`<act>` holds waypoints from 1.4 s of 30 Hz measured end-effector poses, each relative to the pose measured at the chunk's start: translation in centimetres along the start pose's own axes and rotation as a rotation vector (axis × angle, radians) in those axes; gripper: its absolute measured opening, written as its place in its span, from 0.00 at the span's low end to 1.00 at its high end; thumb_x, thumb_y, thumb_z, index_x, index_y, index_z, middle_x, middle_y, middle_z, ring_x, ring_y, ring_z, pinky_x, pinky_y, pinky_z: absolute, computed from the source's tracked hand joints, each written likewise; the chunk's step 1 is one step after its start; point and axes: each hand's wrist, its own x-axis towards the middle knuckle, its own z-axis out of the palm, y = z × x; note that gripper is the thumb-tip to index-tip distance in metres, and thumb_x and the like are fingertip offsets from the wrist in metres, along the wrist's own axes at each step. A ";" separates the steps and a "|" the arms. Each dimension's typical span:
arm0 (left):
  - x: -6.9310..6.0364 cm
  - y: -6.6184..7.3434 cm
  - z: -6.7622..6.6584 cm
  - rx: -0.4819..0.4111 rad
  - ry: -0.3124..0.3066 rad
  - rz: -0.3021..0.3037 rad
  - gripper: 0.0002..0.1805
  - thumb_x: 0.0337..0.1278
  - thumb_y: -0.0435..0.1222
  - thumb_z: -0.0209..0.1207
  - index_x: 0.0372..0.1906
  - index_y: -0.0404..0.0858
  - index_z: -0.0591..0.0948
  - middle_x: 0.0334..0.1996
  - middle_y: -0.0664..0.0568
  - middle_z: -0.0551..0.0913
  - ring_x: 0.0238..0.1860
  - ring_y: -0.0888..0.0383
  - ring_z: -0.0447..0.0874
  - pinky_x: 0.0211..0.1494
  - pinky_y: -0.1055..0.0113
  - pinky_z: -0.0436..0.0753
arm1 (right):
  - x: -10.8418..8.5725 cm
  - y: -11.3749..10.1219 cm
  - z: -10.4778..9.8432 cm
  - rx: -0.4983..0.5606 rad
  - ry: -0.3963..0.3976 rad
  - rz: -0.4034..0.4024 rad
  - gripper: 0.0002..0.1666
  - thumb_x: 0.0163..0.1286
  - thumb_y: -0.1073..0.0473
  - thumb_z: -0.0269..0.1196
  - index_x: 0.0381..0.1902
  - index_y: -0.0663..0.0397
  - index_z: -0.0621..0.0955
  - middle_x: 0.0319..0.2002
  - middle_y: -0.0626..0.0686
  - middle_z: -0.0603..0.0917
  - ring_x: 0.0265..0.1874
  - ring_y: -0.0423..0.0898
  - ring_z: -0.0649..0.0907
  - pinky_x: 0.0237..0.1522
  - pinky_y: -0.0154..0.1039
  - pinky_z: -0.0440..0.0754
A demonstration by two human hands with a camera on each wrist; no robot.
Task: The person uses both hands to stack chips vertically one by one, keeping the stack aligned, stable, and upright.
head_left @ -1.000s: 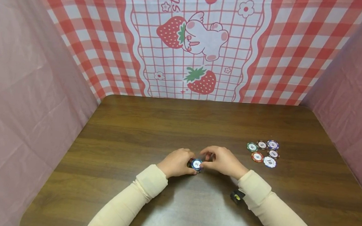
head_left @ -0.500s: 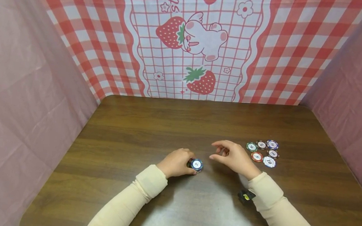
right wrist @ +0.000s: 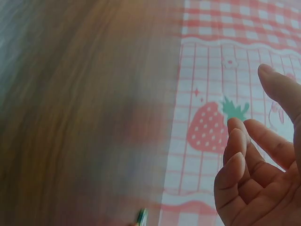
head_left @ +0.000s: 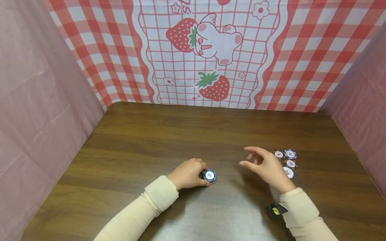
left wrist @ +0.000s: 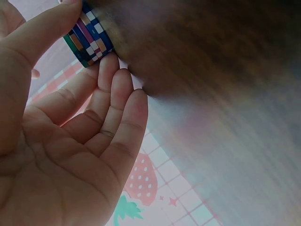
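Observation:
My left hand (head_left: 188, 173) grips a short stack of poker chips (head_left: 210, 175) on the table, thumb on the near side and fingers on the far side. A blue-rimmed chip with a white centre tops it. Blue, purple and green edges of the stack (left wrist: 91, 40) show in the left wrist view. My right hand (head_left: 268, 167) holds nothing, its thumb and fingers apart and loosely bent. Just beyond it lie loose chips: a blue one (head_left: 290, 154), two dark ones, and a white one (head_left: 289, 172) partly covered. Other chips are hidden behind this hand.
The brown wooden table (head_left: 192, 128) spreads under both hands. A red-and-white strawberry cloth (head_left: 216, 46) hangs at its back edge, with pink cloth on both sides. A black strap device (head_left: 276, 210) is at the right wrist.
My right hand has let go of the stack and moved right, over to the loose chips, covering the green and red ones. The left hand has stayed on the stack.

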 end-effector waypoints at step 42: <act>-0.1 0.1 -0.1 0.001 -0.004 0.000 0.23 0.49 0.49 0.71 0.47 0.41 0.84 0.42 0.54 0.86 0.44 0.59 0.82 0.50 0.66 0.80 | -3.1 6.6 -5.2 -0.181 -0.044 0.190 0.31 0.60 0.47 0.71 0.52 0.65 0.81 0.30 0.53 0.85 0.26 0.37 0.77 0.30 0.33 0.72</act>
